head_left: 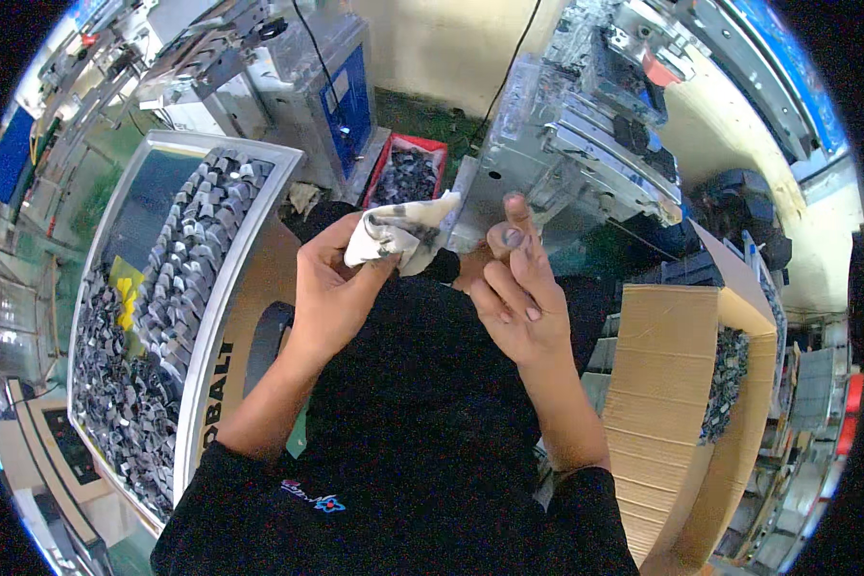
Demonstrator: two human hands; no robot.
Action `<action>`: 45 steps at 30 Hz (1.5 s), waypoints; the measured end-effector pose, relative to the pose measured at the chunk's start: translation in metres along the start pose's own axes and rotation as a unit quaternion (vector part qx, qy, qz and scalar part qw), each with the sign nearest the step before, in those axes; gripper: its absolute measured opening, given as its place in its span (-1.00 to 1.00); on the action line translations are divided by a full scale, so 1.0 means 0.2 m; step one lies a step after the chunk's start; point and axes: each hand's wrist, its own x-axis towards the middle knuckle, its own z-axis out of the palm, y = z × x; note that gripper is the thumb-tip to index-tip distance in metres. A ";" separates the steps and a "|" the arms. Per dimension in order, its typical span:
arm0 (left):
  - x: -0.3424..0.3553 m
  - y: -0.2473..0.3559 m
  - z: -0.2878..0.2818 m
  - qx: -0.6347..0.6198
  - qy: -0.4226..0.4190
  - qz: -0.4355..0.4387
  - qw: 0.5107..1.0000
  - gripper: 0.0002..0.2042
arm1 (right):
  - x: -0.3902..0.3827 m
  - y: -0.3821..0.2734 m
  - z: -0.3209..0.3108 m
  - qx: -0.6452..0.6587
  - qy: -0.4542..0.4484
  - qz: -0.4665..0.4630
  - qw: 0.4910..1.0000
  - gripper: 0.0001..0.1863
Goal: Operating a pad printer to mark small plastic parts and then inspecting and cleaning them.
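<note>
A crumpled white cloth (405,233) with dark smudges is pinched between the thumb and fingers of my left hand (331,288), in front of my chest. Its loose corner points to the right, toward my other hand. My right hand (518,293) is raised just right of the cloth, palm turned toward me and apart from it. One finger points up while the others bend loosely, and I see nothing held in them. Grey smudges show on its fingertips.
On my left stands a grey-rimmed tray (202,403) with rows of dark small parts and a yellow piece. Ahead, a red bin (442,165) holds more parts, between a metal cabinet (298,106) and a machine (586,144). An open cardboard box (658,384) with parts sits on my right.
</note>
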 end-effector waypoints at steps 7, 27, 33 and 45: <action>-0.02 0.08 0.08 -0.037 0.009 0.031 0.999 -0.75 | -0.04 0.00 0.03 0.068 -0.028 0.012 0.997 -0.46; -0.04 0.03 0.18 -0.085 -0.007 -0.002 0.996 -0.77 | 0.00 0.18 0.06 -0.526 0.108 -0.307 0.786 -0.57; -0.02 -0.03 0.14 -0.116 0.018 -0.043 0.992 -0.81 | 0.07 0.11 0.05 -0.523 0.217 -0.313 0.762 -0.57; -0.03 -0.06 0.13 -0.128 -0.018 -0.074 0.989 -0.76 | 0.01 0.19 0.05 -0.610 0.104 -0.244 0.747 -0.75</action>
